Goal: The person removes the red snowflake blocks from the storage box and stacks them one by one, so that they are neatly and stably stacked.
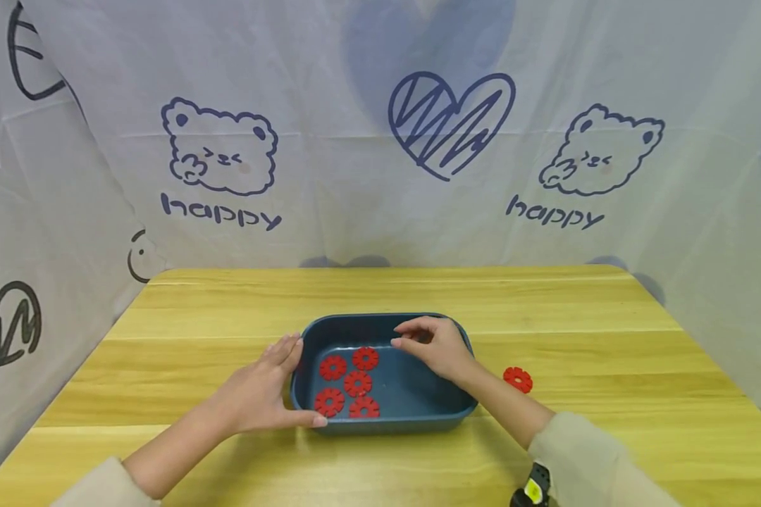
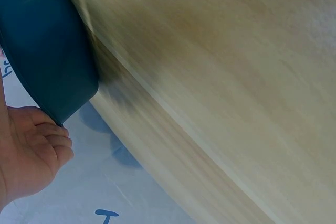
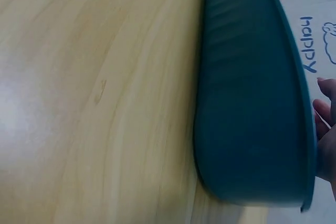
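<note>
A dark blue bin (image 1: 387,425) holds several red notched discs (image 1: 358,384), grouped in its left half. My left hand (image 1: 260,394) grips the bin's left front corner, fingers along the left wall and thumb on the front rim. In the left wrist view, the fingertips of that hand (image 2: 31,150) meet the rim of the bin (image 2: 47,51). My right hand (image 1: 440,348) is over the bin's right side, thumb and forefinger slightly apart. The right wrist view shows these fingers (image 3: 326,114) beyond the bin wall (image 3: 252,93), with nothing visible between the tips.
Another red disc (image 1: 518,379) lies on the wooden table (image 1: 609,380), right of the bin. Beside my right sleeve is a black object with a yellow face (image 1: 533,491). A white cloth (image 1: 330,176) with drawings hangs behind the table.
</note>
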`<act>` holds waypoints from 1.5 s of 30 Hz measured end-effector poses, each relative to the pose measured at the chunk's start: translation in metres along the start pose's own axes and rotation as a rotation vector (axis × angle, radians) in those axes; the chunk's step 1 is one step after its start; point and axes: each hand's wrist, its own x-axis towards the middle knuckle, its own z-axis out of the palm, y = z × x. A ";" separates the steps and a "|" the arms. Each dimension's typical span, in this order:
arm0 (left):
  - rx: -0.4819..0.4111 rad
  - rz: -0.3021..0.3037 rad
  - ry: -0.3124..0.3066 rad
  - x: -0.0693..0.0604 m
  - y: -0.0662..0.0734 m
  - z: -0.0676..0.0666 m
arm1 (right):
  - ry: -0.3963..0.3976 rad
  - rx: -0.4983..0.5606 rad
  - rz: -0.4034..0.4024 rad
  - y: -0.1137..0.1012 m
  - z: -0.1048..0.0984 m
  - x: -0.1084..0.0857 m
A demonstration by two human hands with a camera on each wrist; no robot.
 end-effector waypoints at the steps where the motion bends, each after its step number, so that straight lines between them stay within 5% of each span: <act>1: 0.002 0.001 -0.002 0.000 0.000 -0.001 | -0.004 -0.014 -0.003 0.000 0.002 0.001; 12: 0.007 -0.004 -0.015 0.000 0.002 -0.005 | -0.079 -0.137 -0.027 0.004 0.019 0.019; 25: -0.002 -0.013 -0.018 0.001 0.002 -0.002 | -0.235 -0.278 0.043 0.013 0.025 0.036; 45: 0.010 -0.003 -0.009 -0.001 0.001 -0.002 | -0.229 -0.361 0.046 0.017 0.037 0.038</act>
